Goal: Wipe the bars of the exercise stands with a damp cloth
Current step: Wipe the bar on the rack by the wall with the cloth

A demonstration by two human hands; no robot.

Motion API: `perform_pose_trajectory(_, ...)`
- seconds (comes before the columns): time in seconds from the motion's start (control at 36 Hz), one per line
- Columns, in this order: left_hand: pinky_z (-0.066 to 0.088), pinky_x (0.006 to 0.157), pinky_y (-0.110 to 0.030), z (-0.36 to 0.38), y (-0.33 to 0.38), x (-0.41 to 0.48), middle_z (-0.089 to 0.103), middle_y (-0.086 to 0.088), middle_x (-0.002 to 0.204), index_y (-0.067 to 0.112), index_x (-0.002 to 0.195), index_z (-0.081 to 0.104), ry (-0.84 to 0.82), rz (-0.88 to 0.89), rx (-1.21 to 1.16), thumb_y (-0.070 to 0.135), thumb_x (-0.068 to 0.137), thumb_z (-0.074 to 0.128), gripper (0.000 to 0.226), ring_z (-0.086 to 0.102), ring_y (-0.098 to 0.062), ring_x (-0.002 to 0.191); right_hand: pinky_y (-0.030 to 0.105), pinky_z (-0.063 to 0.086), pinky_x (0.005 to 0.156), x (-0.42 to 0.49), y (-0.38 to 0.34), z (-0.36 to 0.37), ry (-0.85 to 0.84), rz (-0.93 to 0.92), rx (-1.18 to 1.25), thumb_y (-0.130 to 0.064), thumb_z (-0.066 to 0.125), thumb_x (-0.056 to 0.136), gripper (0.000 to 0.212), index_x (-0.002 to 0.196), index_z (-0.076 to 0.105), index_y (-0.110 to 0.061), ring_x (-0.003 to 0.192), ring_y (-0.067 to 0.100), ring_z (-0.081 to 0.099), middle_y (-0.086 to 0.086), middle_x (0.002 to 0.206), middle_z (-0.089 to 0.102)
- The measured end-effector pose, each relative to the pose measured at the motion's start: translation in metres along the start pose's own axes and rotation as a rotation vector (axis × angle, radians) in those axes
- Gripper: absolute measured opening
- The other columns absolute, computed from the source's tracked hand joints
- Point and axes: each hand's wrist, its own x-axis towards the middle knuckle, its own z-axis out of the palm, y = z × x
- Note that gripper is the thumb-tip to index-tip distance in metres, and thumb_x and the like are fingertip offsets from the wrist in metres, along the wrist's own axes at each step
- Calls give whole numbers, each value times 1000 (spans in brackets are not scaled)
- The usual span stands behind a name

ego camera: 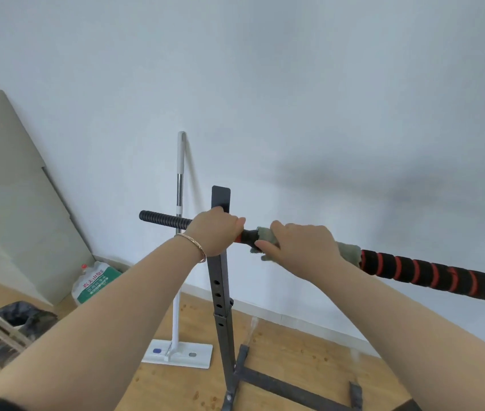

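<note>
The black foam-padded bar with red spiral stripes (430, 274) rests across the top of the dark perforated metal stand upright (220, 295). A grey-green damp cloth (350, 252) is wrapped round it just right of the upright. The right hand (300, 244) is clenched over that cloth, and the left hand (214, 229) grasps the bar at the upright's top. A hard stroke along the bar could drag it off its rest if the left grip slackens, and the cloth may snag on the spiral wrap. The long axis lies about level, from a ribbed black end at the far left to the right edge of view, where it comes nearer. Beyond, a white flat mop (179, 173) leans on the wall.
</note>
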Motion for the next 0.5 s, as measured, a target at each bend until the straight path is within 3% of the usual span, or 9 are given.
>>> perform_pose_trajectory(0.08,40,62,-34,5,2,0,33,4,67,17,90,33,23,9,-21,-2,89,42,21,44,-25,79,30,41,57,3,-2,0,-10,16,-60,-63,27,101,48,101,44,-18,65,22,59,-5,74,54)
perform_pose_trajectory(0.14,38,61,-34,6,3,0,31,5,66,17,91,32,35,17,-25,-1,89,42,20,43,-26,78,29,42,54,7,-3,1,-28,-9,-45,-43,45,102,24,114,40,-23,69,23,58,-4,82,53)
perform_pose_trajectory(0.19,38,60,-34,7,3,0,32,4,64,17,91,32,51,8,-39,0,89,44,20,43,-26,76,32,44,57,15,-2,0,-103,59,81,-34,45,101,21,121,38,-28,77,24,57,-4,95,57)
perform_pose_trajectory(0.22,38,59,-34,8,3,1,33,3,63,16,91,33,58,3,-38,0,88,45,21,43,-26,75,34,46,64,21,-1,-4,-177,123,174,-37,37,104,19,117,46,-27,82,23,58,-3,98,61)
perform_pose_trajectory(0.28,38,58,-33,9,3,0,36,3,62,15,91,34,68,-7,-46,-2,87,46,21,43,-25,73,37,46,76,33,1,-15,-396,296,369,-44,23,105,43,101,59,-20,88,21,60,1,98,64)
perform_pose_trajectory(0.36,38,57,-32,11,3,-1,37,3,63,16,91,34,89,-3,-57,-2,86,47,22,42,-24,71,36,45,76,46,3,-33,-598,404,552,-39,25,104,43,88,57,-16,80,20,61,4,94,65)
perform_pose_trajectory(0.42,36,56,-32,11,3,-2,35,3,62,16,89,31,122,-4,-61,-3,85,47,25,42,-24,70,34,45,69,48,0,-41,-654,406,589,-33,28,105,41,87,59,-12,69,21,60,4,85,66)
perform_pose_trajectory(0.5,33,58,-32,12,3,-6,30,2,64,15,86,35,159,-8,-51,-2,86,48,22,39,-23,72,35,42,67,46,-6,-36,-547,426,539,-32,28,104,40,80,55,-14,73,22,56,4,84,61)
